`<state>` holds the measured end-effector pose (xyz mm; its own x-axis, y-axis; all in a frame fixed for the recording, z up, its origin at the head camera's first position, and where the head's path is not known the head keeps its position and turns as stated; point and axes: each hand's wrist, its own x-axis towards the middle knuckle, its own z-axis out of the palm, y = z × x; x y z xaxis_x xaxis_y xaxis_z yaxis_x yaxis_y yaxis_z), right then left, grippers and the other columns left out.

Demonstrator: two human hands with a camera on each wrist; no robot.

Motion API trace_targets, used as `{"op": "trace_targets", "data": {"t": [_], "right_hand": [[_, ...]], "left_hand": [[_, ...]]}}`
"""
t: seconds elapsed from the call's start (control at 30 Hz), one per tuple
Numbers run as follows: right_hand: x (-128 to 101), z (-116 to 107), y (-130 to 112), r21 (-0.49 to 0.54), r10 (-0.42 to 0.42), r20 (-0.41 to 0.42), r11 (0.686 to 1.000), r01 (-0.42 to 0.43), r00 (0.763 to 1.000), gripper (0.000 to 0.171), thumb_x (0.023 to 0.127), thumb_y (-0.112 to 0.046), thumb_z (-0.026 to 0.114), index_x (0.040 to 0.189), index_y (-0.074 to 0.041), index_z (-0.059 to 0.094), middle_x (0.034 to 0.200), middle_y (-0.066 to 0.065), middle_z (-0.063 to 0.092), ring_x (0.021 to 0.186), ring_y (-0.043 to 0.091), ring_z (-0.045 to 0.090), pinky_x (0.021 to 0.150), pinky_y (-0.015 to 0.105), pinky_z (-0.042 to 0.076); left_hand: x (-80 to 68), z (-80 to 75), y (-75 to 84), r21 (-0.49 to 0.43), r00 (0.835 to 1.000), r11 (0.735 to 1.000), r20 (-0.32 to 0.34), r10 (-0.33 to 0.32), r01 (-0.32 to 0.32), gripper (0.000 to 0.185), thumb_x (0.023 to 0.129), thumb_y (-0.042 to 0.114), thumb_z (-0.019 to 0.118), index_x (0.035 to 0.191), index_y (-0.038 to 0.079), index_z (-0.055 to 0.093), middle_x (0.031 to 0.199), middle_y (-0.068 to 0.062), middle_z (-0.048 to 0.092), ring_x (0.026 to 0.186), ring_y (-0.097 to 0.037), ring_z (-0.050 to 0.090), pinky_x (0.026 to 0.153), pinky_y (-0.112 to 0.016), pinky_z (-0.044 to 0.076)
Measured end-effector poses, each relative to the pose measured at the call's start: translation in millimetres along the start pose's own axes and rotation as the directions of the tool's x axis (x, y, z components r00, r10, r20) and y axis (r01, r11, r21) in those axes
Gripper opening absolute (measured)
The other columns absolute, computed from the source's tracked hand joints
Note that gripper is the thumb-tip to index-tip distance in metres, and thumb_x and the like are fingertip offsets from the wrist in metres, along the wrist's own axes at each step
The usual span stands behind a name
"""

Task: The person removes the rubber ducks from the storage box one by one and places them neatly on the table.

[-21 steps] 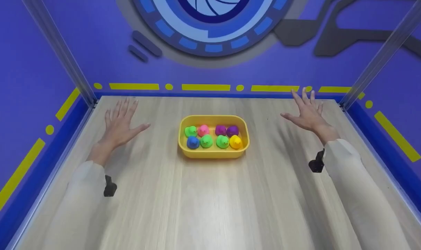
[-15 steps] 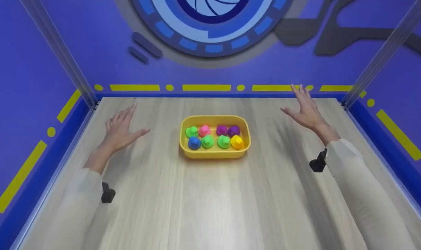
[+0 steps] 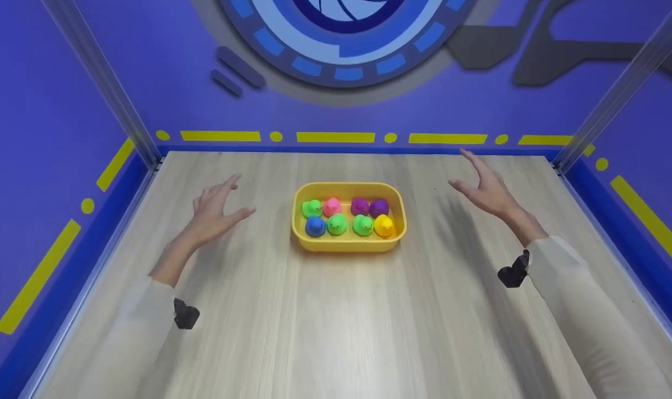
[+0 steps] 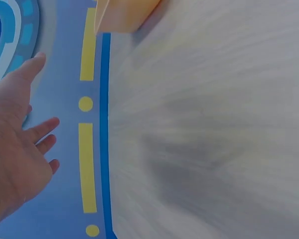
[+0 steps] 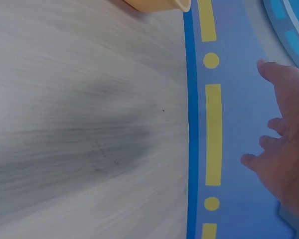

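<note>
Since approx. half a sec ago I'm bringing both hands inward toward the yellow tray (image 3: 349,245); my left hand (image 3: 216,210) is nearer it than before, my right hand (image 3: 486,188) too. Both are hovering above the table (image 3: 336,321), fingers spread and relaxed, gripping nothing, each well apart from the tray, which is sitting mid-table w/ eight small ducks inside: green (image 3: 312,208), pink (image 3: 331,206), two purple (image 3: 369,207) at the back; blue (image 3: 315,226), two green, yellow (image 3: 384,225) in front. Only the head view is showing the ducks. The wrist views are showing just a tray corner (image 4: 122,15), plus each palm against the blue wall (image 5: 229,124) w/ yellow markings.
</note>
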<state>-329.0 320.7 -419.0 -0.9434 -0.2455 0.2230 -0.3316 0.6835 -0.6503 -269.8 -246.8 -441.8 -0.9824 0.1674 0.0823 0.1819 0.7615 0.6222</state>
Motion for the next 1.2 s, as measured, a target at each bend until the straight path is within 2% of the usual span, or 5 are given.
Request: {"op": "trace_targets", "data": {"t": [0.2,0.57,0.73,0.87,1.2], "right_hand": [[-9,3,1,0.081,-0.037,-0.005,0.996,0.037,0.999,0.068,0.101,-0.017,0.064,0.158,-0.002,0.032,0.164,0.025,0.031,0.151,0.047,0.029,0.117,0.069,0.029],[-15,14,-16,0.151,-0.048,0.029,0.988,0.043,0.998,0.061,0.101,-0.014,0.064,0.156,-0.003,0.038,0.156,0.022,0.045,0.141,0.041,0.047,0.113,0.055,0.042],[-15,23,-23,0.151,-0.075,0.055,0.986,0.066,0.996,0.058,0.101,-0.014,0.065,0.153,-0.005,0.043,0.150,0.022,0.052,0.136,0.040,0.053,0.105,0.026,0.052],[-18,30,-26,0.172,-0.090,0.085,0.982,0.074,0.992,0.056,0.100,-0.010,0.065,0.152,-0.005,0.045,0.147,0.023,0.054,0.132,0.040,0.057,0.093,0.004,0.045],[-25,49,-35,0.198,-0.100,0.168,0.978,0.066,0.981,0.054,0.101,-0.013,0.064,0.151,-0.007,0.047,0.146,0.020,0.057,0.130,0.040,0.059,0.095,0.010,0.048]], "left_hand": [[2.3,14.8,10.5,-0.047,0.999,0.999,0.050,0.010,-0.008,0.079,0.100,0.042,0.064,0.163,0.015,0.024,0.158,-0.018,0.042,0.150,-0.040,0.028,0.123,-0.066,0.010],[4.5,29.0,15.1,-0.213,0.992,0.973,0.076,0.102,-0.084,0.072,0.100,0.032,0.066,0.160,0.013,0.032,0.142,-0.022,0.057,0.125,-0.037,0.059,0.107,-0.056,0.049],[4.8,36.0,14.1,-0.261,0.992,0.963,0.092,0.089,-0.063,0.068,0.100,0.030,0.066,0.159,0.015,0.036,0.140,-0.020,0.059,0.121,-0.034,0.062,0.103,-0.053,0.051],[4.6,43.4,12.6,-0.274,0.990,0.958,0.094,0.108,-0.079,0.062,0.101,0.028,0.066,0.156,0.011,0.042,0.142,-0.020,0.057,0.126,-0.038,0.058,0.103,-0.054,0.051],[4.9,60.0,9.1,-0.304,0.988,0.948,0.090,0.126,-0.094,0.054,0.100,0.020,0.065,0.150,0.008,0.050,0.144,-0.025,0.054,0.126,-0.042,0.058,0.103,-0.055,0.052]]}}
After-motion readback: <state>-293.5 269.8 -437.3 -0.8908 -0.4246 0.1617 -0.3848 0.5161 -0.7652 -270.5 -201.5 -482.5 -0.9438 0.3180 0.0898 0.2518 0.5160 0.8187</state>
